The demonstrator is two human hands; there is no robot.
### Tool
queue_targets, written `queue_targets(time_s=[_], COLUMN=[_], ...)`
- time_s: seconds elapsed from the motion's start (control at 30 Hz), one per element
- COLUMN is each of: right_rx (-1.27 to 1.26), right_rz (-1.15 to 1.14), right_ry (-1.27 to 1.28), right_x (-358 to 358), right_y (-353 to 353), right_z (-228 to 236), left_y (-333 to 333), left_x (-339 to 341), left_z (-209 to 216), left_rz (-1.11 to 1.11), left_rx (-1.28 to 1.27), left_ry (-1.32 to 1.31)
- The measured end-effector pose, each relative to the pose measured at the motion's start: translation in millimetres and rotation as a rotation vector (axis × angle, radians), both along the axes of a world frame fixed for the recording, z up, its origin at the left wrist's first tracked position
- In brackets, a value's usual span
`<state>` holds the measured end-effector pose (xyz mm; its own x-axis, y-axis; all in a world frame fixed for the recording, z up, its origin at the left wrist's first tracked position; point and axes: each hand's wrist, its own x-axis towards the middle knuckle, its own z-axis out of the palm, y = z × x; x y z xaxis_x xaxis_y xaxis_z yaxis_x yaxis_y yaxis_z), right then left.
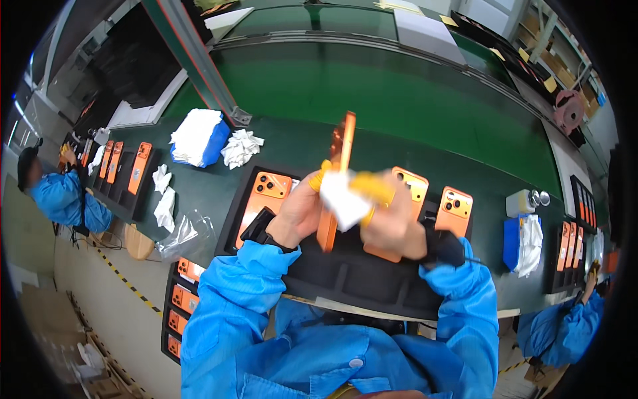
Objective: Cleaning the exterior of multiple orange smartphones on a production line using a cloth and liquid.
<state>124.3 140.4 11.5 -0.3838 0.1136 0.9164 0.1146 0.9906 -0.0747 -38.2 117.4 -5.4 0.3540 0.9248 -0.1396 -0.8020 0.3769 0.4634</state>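
Observation:
My left hand (297, 211) is closed round an orange phone (344, 146), held up on its edge so that its narrow side faces me. Yellow covers sit on some of my fingertips. My right hand (397, 223), smeared by motion, grips a white wiping cloth (344, 203) against or just in front of the phone; contact is hard to make out. Below both hands lies a black compartment tray (316, 269). In it rest more orange phones, one at the left (262, 203), one partly behind my right hand (413, 186) and one at the right (454, 209).
Stacked white cloths (196, 136) in blue wrapping and crumpled cloths (242, 147) lie left on the green bench. A clear plastic bag (189, 236) is nearer. At right stand a dispenser bottle (522, 203) and another cloth pack (530, 243). Co-workers (63, 193) sit at both sides with phone trays.

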Motion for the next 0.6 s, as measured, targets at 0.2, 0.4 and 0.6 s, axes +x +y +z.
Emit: queue_targets(time_s=[0.2,0.4,0.6], right_rx=[-0.155,-0.167,-0.004], right_rz=[-0.291,-0.075,-0.123], right_ry=[0.170,-0.011,-0.077], right_x=[3,-11,-6], right_y=[32,-14,-9], right_z=[13,0,4], left_y=[-4,5,10], left_x=[1,-12,-13], left_z=[-11,-12,-24], left_rz=[-0.189,0.004,0.141], left_rx=[0.127,-0.075,-0.118], left_ry=[0.073,-0.131,-0.031])
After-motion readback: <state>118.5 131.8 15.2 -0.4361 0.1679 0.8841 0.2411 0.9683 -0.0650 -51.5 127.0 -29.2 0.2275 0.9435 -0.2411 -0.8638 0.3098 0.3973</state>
